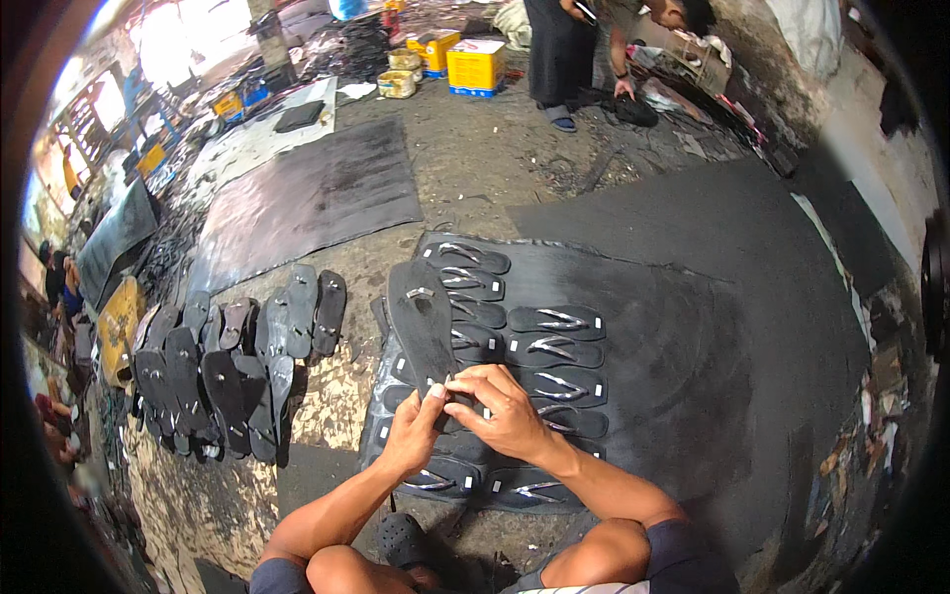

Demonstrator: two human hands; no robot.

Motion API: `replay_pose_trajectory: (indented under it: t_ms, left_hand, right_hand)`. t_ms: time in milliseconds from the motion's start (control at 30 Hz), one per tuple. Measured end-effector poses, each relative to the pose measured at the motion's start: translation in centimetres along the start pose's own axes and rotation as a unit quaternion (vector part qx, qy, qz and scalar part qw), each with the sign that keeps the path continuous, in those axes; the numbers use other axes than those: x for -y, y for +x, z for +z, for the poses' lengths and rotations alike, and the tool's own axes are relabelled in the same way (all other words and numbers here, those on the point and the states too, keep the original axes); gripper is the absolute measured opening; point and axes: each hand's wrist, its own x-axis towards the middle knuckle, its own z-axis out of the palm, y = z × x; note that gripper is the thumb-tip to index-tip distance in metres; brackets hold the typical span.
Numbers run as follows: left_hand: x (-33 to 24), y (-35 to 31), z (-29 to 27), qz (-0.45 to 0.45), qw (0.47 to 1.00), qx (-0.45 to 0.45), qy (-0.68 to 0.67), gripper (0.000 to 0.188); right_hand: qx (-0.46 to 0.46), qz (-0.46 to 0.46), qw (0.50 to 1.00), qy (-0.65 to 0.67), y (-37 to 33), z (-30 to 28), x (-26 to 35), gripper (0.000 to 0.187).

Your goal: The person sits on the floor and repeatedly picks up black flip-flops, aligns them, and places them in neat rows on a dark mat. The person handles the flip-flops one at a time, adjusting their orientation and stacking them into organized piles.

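Note:
A black flip-flop [420,312] is held up on end in front of me, its underside or bare sole face toward me. Small pale marks show near its upper end. My left hand [416,431] pinches its lower end between thumb and fingers. Close beside it, my right hand [498,408] is closed at the same end, fingertips nearly meeting the left thumb. What lies between the fingertips is too small to make out. Beneath the hands, several black flip-flops with shiny straps [559,351] lie in rows on a dark rubber sheet [673,396].
To the left stand several more dark flip-flop soles [233,371] in a cluster on a worn, light-patched surface. A large dark sheet [317,193] lies ahead. Farther off are yellow crates [476,67] and a bending person [594,49] reaching to the floor. Scraps line the right wall.

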Motion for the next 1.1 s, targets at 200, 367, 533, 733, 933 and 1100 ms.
replay_pose_trajectory:
  t_ms: [200,367,533,733,933,1100]
  left_hand:
    - [-1.0,2.5,0.4,-0.126,0.987,0.086,-0.056,0.060]
    - [-1.9,6.9,3.3,-0.185,0.951,0.241,-0.063,0.093]
    - [0.1,18.9,2.2,0.102,0.941,0.165,0.276,0.058]
    - [4.3,30.6,5.3,-0.045,0.978,0.068,0.192,0.049]
    - [8.9,35.3,6.7,-0.106,0.973,0.042,0.199,0.067]
    - [11.5,38.0,4.7,-0.011,0.927,-0.022,0.374,0.059]
  right_hand:
    - [-0.012,-0.029,0.998,-0.050,-0.6,-1.0,-1.3,0.064]
    - [0.010,0.012,0.995,-0.102,-1.4,-2.5,-4.5,0.075]
    - [-0.217,0.270,0.933,0.097,-1.5,-10.1,-14.7,0.035]
    - [-0.245,0.341,0.863,0.282,-2.2,-16.3,-26.2,0.044]
    - [-0.210,0.408,0.869,0.186,-1.3,-15.2,-34.1,0.045]
    - [-0.210,0.432,0.875,0.064,-0.6,-12.2,-38.2,0.047]
